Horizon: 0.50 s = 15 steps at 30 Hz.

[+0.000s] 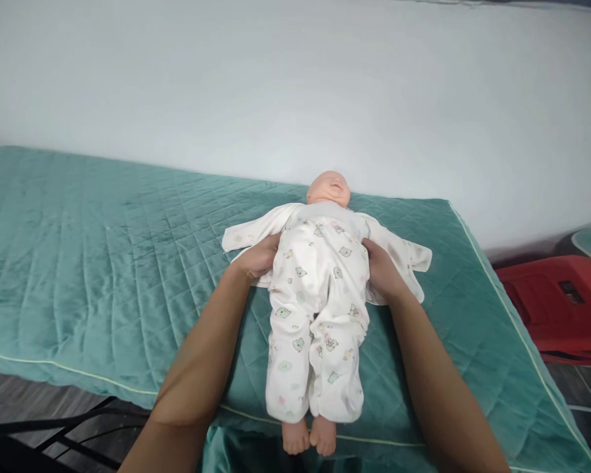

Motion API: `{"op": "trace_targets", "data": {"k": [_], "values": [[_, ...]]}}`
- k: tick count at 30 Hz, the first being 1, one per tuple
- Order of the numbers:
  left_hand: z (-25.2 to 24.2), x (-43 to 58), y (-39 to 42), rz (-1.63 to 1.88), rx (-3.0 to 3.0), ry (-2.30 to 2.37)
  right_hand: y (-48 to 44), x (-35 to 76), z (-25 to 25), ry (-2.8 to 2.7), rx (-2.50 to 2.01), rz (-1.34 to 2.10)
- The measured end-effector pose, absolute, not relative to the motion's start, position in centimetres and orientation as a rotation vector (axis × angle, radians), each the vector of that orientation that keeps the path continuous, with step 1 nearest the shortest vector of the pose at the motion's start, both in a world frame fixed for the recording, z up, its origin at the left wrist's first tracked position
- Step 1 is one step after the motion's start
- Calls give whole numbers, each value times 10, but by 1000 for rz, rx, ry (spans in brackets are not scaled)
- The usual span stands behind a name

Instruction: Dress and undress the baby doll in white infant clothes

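Observation:
A baby doll (329,188) lies on its back, its head toward the wall and its bare feet at the near edge of the bed. White printed baby pants (320,276) cover its legs and reach high up its belly. Beneath and to both sides spreads a white baby shirt (261,228), its sleeves stretched outward. My left hand (262,256) is closed on the pants at the left side of the waist. At the right side, my right hand (381,268) also grips the pants' waist. Fingertips of both hands are partly hidden by the cloth.
A quilted green bedspread (103,263) with pale piping covers the bed. Behind it rises a white wall (276,85). Beyond the right edge sits a red plastic case (556,302). Dark metal bars (69,420) stand at the lower left, over the wood-look floor.

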State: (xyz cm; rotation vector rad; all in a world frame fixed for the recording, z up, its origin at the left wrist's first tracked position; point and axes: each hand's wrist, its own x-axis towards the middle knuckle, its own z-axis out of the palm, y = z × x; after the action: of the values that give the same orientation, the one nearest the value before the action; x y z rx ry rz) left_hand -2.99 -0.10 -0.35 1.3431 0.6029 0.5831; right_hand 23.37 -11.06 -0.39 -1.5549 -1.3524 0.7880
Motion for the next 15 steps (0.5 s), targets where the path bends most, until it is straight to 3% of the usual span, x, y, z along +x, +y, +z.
{"op": "trace_targets", "data": {"k": [15], "values": [[23, -33, -21, 683, 1414, 782, -114, 213, 3, -935, -1299, 1209]]}}
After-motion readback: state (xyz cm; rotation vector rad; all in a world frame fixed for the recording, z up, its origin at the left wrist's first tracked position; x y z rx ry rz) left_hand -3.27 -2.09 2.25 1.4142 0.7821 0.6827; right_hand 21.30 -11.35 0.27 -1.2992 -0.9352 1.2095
